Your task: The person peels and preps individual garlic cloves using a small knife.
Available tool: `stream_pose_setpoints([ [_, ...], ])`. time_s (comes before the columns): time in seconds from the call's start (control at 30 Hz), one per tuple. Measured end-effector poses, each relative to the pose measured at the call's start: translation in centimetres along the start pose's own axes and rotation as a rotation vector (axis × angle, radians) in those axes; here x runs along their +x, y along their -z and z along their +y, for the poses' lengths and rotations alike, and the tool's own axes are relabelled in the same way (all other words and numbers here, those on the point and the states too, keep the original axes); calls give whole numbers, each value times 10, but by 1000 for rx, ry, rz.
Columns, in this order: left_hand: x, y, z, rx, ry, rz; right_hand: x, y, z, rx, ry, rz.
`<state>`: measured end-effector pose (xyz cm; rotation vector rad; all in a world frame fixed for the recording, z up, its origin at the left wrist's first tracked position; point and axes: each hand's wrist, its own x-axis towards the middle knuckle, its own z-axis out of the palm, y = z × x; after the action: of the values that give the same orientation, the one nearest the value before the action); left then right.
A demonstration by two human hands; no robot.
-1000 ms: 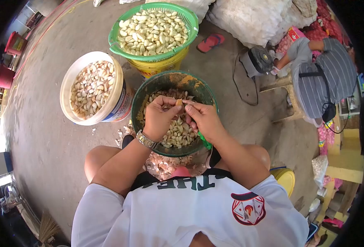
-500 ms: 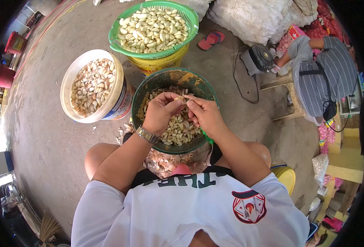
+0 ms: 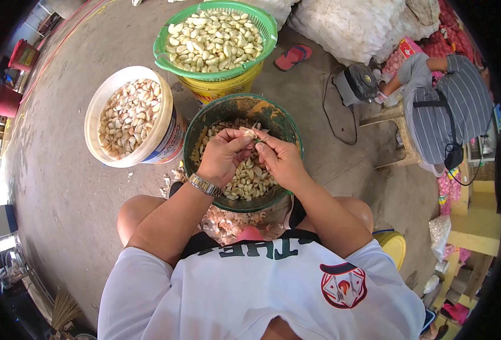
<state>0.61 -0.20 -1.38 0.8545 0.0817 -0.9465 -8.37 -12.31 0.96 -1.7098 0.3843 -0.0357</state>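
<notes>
Over the dark green tub point(image 3: 287, 116), my left hand point(image 3: 223, 157) pinches a garlic clove point(image 3: 247, 132) between thumb and fingers. My right hand point(image 3: 281, 163) is closed right beside it, its fingertips meeting the clove. A small green-handled tool point(image 3: 256, 140) shows only as a bit of green at the right fingers; the rest is hidden. Below both hands, loose garlic cloves point(image 3: 249, 180) and papery skins lie in the tub.
A white bucket point(image 3: 94, 139) of unpeeled cloves stands left. Behind the tub, a green basket point(image 3: 158, 54) of peeled cloves sits on a yellow bucket point(image 3: 222, 90). Garlic skins point(image 3: 225, 222) litter the floor between my legs. Another person point(image 3: 451, 107) sits at the right near a slipper point(image 3: 293, 57).
The right hand has turned, and the green handle that hung below its palm is gone from there; green now shows at the fingertips. The clove is held slightly higher.
</notes>
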Motion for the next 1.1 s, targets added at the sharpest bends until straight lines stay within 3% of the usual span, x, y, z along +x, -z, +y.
stream_pose_setpoints([
  [0.03, 0, 2, -1, 13, 7, -4, 1, 1, 0, -33, -9, 5],
  [0.23, 7, 10, 4, -6, 67, -192, -2, 14, -14, 780, -376, -97],
  [0.33, 6, 8, 6, 5, 81, -175, -3, 16, -15, 821, -398, -98],
  [0.43, 4, 0, 7, -13, 97, -183, -3, 8, -9, 366, -166, 13],
  [0.53, 6, 0, -1, 80, 18, -150, -7, 0, -3, 228, -1, 39],
  [0.67, 4, -1, 4, 163, 49, -202, -4, 15, -8, 550, -213, 25],
  [0.9, 4, -4, 16, 71, 256, -181, -4, 26, -18, 784, -256, 105],
  [0.93, 5, -5, 18, 87, 282, -155, -6, 29, -18, 688, -243, 32],
  [1.0, 4, -5, 23, 306, 141, -94, -9, 36, -19, 496, -205, -120],
  [1.1, -2, -8, 43, 606, -26, -96, -26, 24, -27, -67, -271, -630],
])
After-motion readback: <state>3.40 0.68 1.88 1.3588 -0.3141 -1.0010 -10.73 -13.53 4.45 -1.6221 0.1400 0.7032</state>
